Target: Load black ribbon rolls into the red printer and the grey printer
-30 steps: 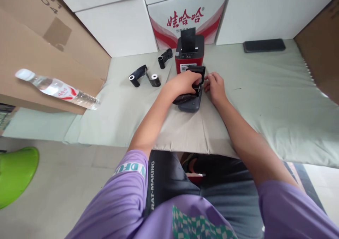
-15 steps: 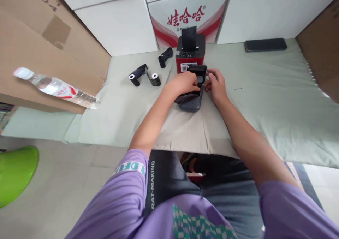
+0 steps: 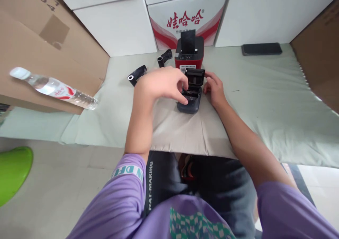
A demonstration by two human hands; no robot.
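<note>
Near the front edge of the cloth-covered tabletop (image 3: 254, 90), the small dark device (image 3: 188, 107) sits with its hinged lid (image 3: 195, 78) raised, bay facing up. Change over the last 0.5 s: the left hand (image 3: 166, 85) has lifted and drawn leftward, wrist now arched high, so more of the bay shows. Judgement: 1 placing or removing motion inside the bay has paused, and the device remains open for further work.

Left grip: thumb and fingertips clearly apart, over the bay's left side. Nothing firmly held is visible; whether the thumb touches the device, cannot tell. The dark strip seen below this hand earlier is mostly lost to view.

Right hand (image 3: 215, 90): fingers loosely curled, the index tip at the lid's right edge, apparently touching. Whether that grip pinches the lid, cannot tell.

Farther: 1 black roll with a white core (image 3: 130, 78) at left, another black roll (image 3: 160, 61) behind it, and the red-and-black machine (image 3: 189, 59) just behind the lid.
</note>
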